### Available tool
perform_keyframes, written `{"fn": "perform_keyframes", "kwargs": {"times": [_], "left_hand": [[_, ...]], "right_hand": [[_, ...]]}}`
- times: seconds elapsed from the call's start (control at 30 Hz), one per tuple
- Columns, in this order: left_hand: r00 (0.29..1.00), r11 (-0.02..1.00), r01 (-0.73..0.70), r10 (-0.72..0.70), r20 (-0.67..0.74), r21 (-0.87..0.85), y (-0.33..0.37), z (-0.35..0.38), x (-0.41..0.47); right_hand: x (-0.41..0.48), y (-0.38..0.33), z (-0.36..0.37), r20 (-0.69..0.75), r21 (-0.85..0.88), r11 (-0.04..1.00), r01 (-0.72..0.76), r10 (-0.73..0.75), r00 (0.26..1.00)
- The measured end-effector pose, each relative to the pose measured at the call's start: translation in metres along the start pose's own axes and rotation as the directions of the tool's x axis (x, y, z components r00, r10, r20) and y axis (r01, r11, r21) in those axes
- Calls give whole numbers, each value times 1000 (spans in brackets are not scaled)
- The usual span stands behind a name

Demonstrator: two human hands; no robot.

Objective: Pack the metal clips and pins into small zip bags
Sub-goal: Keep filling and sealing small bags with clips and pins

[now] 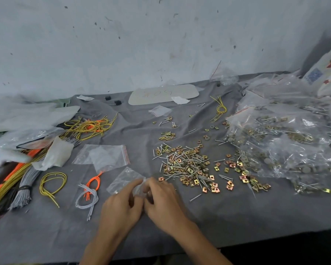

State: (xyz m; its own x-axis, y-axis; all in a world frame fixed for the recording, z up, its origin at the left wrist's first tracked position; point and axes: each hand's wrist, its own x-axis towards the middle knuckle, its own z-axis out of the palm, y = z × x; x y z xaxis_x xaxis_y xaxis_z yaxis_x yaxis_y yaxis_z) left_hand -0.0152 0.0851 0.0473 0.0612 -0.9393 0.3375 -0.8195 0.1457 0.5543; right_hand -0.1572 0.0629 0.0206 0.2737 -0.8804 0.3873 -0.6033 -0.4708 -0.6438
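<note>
Work surface draped in a grey cloth point(237, 222), seen from the head camera. At the far left edge, a tied bundle of grey cords point(22, 191) lies beside long orange and yellow strands. Just right of it, in the lower left, a yellow cord loop point(53, 183) rests flat on the cloth. Above it, in the left middle of the frame, sits a tangle of yellow and orange cords point(88, 127). A small bunch of grey and orange cords point(89, 196) lies further right, below a loose stack of empty zip bags point(103, 156) with red seal strips. At lower centre, the left hand point(120, 209) and the right hand point(164, 199) meet with fingers curled, each pinching the near end of one small zip bag point(125, 179). This clear bag lies on the cloth and extends up and to the left from the fingertips. Its contents cannot be made out. Immediately right of the hands, the metal clips and pins point(189, 165) form a loose heap at centre right: brass-coloured square clips mixed with silver pins, and scattered strays around the heap. At the right edge of the frame, filled bags point(287, 142) of the same hardware are piled together. A stained pale wall point(141, 44) fills the upper half of the frame.
</note>
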Motion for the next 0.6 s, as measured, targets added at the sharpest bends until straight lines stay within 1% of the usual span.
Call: {"fn": "perform_keyframes", "kwargs": {"times": [0.1, 0.2, 0.27, 0.33, 0.37, 0.43, 0.53, 0.6], "left_hand": [[1000, 1000, 9, -9, 9, 8, -1, 3, 0], [998, 998, 17, -13, -56, 63, -5, 10, 6], [995, 992, 28, -16, -94, 125, -8, 17, 11], [996, 987, 45, -33, -82, 155, -11, 23, 16], [997, 987, 56, -47, -61, 153, -12, 26, 17], [997, 991, 69, -65, -34, 115, -13, 29, 18], [995, 994, 84, -81, -52, 62, -17, 29, 19], [996, 995, 77, -73, -53, 59, -20, 31, 18]], "right_hand": [[-1, -1, 1, 1, -1, 1000, 29, -29, 1000], [0, -1, 2, -9, 49, 998, 32, -32, 999], [4, 1, 0, -82, 89, 996, -7, 15, 996], [17, 8, -9, -176, 90, 995, -44, 60, 983], [29, 14, -16, -187, 86, 994, -61, 76, 979], [64, 30, -36, -119, 35, 992, -120, 123, 985], [125, 53, -60, 14, -129, 970, -206, 210, 978], [156, 65, -64, 84, -242, 943, -230, 256, 963]]}}
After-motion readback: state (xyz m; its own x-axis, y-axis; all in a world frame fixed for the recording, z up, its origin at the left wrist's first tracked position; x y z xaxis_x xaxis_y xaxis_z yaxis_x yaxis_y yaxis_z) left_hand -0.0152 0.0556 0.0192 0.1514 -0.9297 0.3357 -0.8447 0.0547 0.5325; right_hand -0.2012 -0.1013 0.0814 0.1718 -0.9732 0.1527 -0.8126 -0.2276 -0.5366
